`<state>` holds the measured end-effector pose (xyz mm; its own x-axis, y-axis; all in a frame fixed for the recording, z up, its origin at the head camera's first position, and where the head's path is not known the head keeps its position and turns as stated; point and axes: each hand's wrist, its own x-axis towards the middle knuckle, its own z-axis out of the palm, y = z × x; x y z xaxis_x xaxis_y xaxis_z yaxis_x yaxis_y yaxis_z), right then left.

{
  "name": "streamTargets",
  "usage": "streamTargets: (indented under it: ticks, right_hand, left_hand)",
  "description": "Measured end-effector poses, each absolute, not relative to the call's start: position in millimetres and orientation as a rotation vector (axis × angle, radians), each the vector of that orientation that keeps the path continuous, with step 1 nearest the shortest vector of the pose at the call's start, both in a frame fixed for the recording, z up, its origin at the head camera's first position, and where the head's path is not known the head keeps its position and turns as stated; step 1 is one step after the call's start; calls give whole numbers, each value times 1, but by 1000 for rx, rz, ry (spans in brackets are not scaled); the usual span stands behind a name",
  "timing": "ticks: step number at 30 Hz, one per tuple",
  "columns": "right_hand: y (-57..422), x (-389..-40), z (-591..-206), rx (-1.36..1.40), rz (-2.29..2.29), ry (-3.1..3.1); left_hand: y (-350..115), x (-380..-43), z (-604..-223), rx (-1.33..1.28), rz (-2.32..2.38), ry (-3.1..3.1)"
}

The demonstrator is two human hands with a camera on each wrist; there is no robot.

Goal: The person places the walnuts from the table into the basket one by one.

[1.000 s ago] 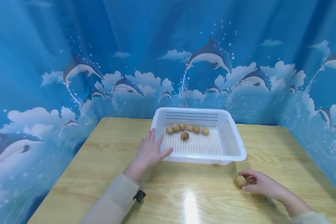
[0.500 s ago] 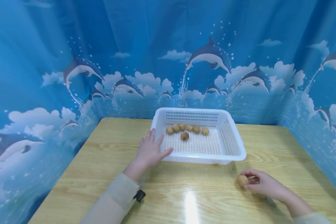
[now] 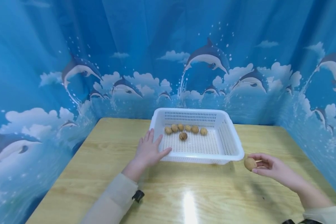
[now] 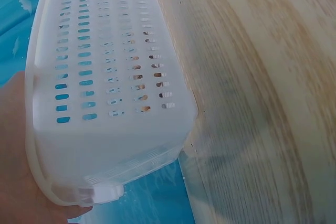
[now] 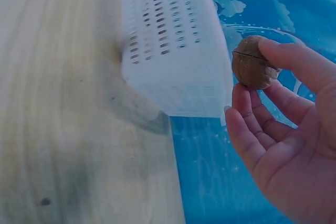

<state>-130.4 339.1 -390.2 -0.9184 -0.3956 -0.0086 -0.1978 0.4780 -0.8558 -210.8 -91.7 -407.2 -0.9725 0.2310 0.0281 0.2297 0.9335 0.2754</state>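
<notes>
My right hand point(image 3: 274, 169) pinches a walnut point(image 3: 250, 164) between thumb and fingers, raised over the table just outside the basket's front right corner. A crack line runs across that walnut's brown shell point(image 5: 251, 66) in the right wrist view. With fingers spread, my left hand point(image 3: 149, 151) rests on the front left corner of a white plastic basket point(image 3: 196, 156). Inside the basket lie several walnuts, most in a row toward the back, with one darker walnut point(image 3: 183, 136) in front of them. The left wrist view shows the basket's slotted wall point(image 4: 105, 145) beside the left hand.
The basket stands toward the back of a light wooden table point(image 3: 123, 137). A blue curtain point(image 3: 145, 46) printed with dolphins encloses the table at the back and sides. A small dark speck point(image 5: 45, 201) marks the tabletop on the right.
My right hand has lifted the walnut off the table and carried it up and slightly right, close to the basket's front right corner. My left hand stays on the basket.
</notes>
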Motion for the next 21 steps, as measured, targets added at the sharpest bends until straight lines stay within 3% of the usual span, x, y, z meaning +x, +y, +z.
streamTargets:
  ticks: [21]
  right_hand:
    - [285,-205,-336,-483,-1221,2508]
  left_hand:
    - [-91,-209,-403,362,438,3076]
